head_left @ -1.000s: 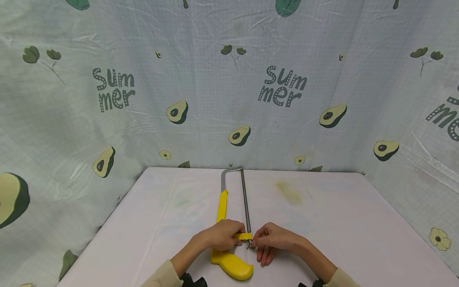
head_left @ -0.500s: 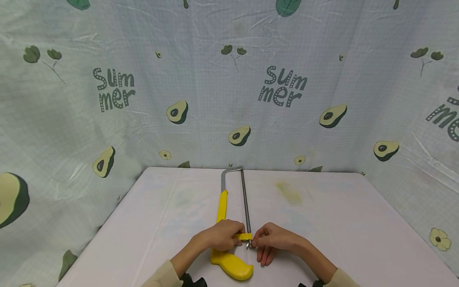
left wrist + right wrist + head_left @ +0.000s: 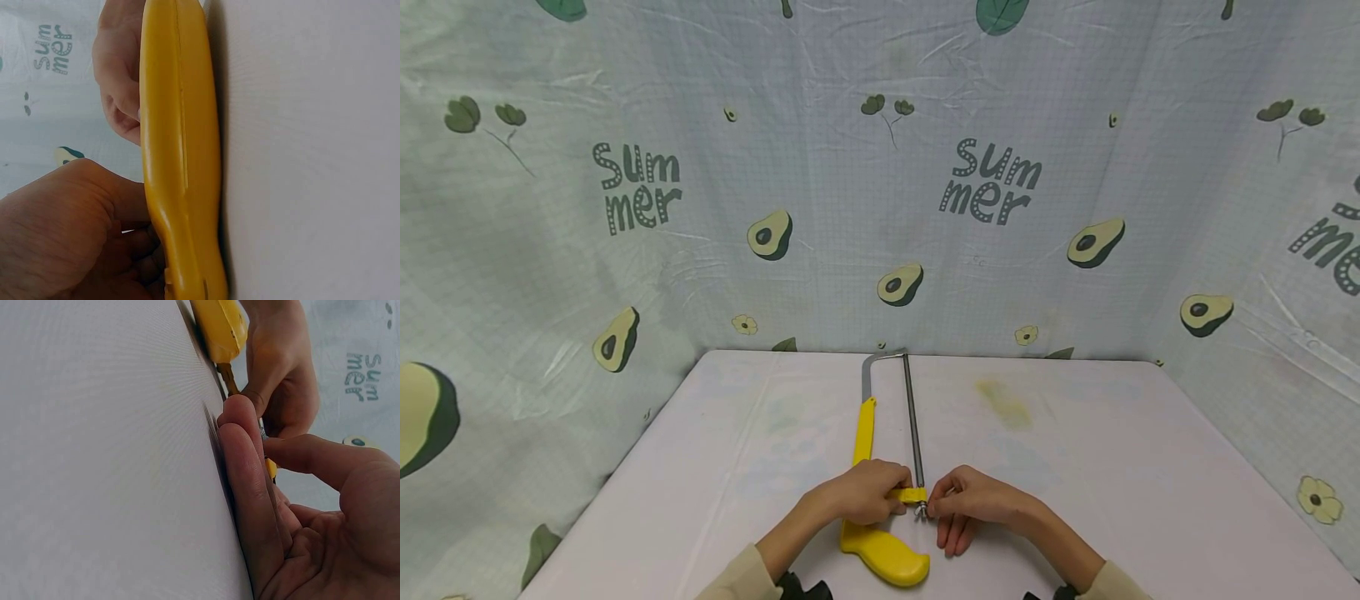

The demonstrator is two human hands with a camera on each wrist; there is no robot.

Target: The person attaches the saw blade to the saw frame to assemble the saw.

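A pale sheet (image 3: 835,175) printed with avocados, flowers, leaves and the word "summer" rises behind and along both sides of the white tabletop (image 3: 1075,450) in front of me. On that tabletop lies a hacksaw (image 3: 864,429), its bent end at the far edge, slightly nearer the far left corner than the far right one. The yellow part of its frame runs down the side toward the tabletop's left edge, and its blade (image 3: 913,421) down the side toward the right edge.

My right hand (image 3: 973,504) is at the blade's near end, on the side toward the right edge; my left hand (image 3: 868,490) reaches across the yellow frame from the left edge's side. Beige sleeves (image 3: 748,575) cover my forearms. The yellow handle (image 3: 891,557) sits below my left hand, the part of the saw farthest from the far edge.

Toward the far right corner, a yellowish stain (image 3: 1006,404) marks the tabletop. My left fingers are curled round the yellow blade holder (image 3: 912,495). Just beside it, my right thumb and forefinger pinch the small metal wing nut (image 3: 921,512), their tips partly hiding it; two other fingers lie together, low beside the tabletop.
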